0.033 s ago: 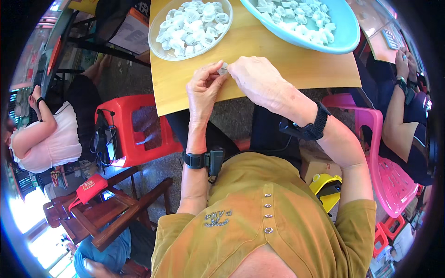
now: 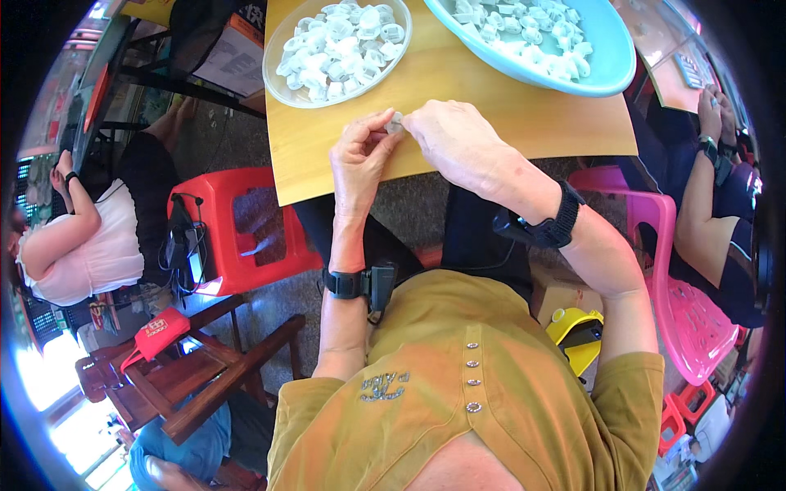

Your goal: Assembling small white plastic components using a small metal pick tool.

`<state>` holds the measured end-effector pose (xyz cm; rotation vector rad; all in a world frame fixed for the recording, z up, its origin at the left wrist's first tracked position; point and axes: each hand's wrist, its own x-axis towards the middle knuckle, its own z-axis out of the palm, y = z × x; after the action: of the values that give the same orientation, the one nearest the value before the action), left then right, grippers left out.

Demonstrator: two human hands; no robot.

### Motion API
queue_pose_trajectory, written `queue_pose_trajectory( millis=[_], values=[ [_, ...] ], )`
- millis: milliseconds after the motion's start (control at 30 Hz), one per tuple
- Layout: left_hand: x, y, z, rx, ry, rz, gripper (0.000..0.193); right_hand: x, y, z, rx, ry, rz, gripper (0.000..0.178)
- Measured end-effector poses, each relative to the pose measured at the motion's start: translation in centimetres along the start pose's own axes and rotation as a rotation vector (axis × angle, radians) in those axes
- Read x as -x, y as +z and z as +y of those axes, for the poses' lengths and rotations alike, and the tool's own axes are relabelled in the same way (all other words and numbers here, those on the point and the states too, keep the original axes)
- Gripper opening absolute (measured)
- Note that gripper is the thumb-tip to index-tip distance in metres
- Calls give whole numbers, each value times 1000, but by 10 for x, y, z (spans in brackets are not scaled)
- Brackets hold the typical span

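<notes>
Above the near part of the table, my left hand (image 2: 365, 146) pinches a small translucent white plastic piece (image 2: 395, 123) between thumb and fingertips. My right hand (image 2: 454, 143) meets it from the other side, its fingers curled together at the piece. The back of that hand hides its fingertips, so what they grip is hard to see. Just beyond my left hand stands a clear round bowl (image 2: 275, 79) heaped with similar white plastic pieces (image 2: 340, 49). A larger light-blue basin (image 2: 612, 69), farther right, holds more white pieces (image 2: 532, 34).
The yellow wooden table (image 2: 327, 151) ends close to my lap. A red plastic stool (image 2: 214, 229) stands at left, above a dark wooden chair (image 2: 213, 368). At right is a pink plastic chair (image 2: 688, 319). Other people sit on both sides; a yellow object (image 2: 573, 327) lies by my right elbow.
</notes>
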<state>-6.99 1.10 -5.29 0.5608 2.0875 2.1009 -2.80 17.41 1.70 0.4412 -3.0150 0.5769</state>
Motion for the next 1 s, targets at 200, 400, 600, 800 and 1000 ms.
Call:
queue_pose_trajectory(
  millis=[200,400,600,800,1000],
  values=[
    [-2,1,-1,-18,-19,-16,34,9,8,15,-149,29,115,14],
    [0,0,1,-63,-8,-21,35,7,14,15,-185,45,126,17],
    [2,3,6,-34,6,-20,34,5,8,5,-110,71,45,11],
    [2,2,6,-86,13,-31,34,9,-3,-19,91,24,-18,17],
    [0,4,4,13,-34,-13,34,10,-3,-17,17,108,-7,7]
  ],
)
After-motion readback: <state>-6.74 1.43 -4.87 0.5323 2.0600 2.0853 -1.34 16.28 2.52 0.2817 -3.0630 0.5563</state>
